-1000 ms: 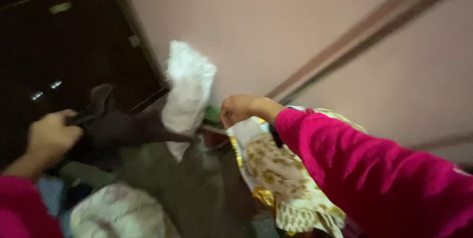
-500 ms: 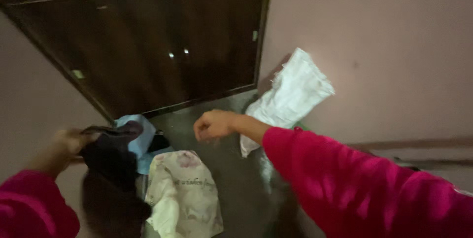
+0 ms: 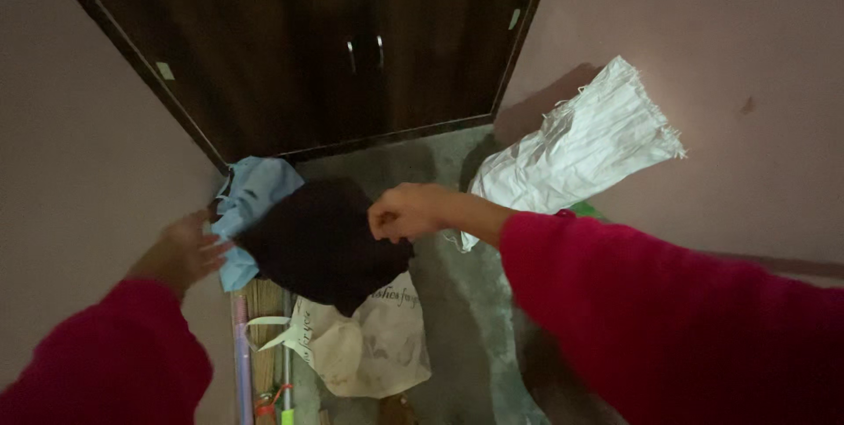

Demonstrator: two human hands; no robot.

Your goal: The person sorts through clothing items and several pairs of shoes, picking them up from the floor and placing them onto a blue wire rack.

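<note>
A dark cloth (image 3: 321, 245) hangs spread out in the air between my two hands. My right hand (image 3: 406, 212) pinches its upper right corner with the fingers closed. At the cloth's left edge, blurred by motion, my left hand (image 3: 186, 249) grips that side. Both arms wear bright pink sleeves. Behind the cloth's left part lies a light blue cloth (image 3: 253, 201). Below it, a white printed bag (image 3: 374, 350) rests on the grey floor.
Dark wooden double doors (image 3: 334, 38) with small metal handles stand ahead. A white woven sack (image 3: 585, 144) leans against the pink wall on the right. Broom sticks (image 3: 242, 359) stand at the lower left. Pink wall closes the left side.
The view has swung left and down. My right hand has come over and taken the dark cloth's corner. The cloth, bunched in my left hand before, is now spread between both hands.
</note>
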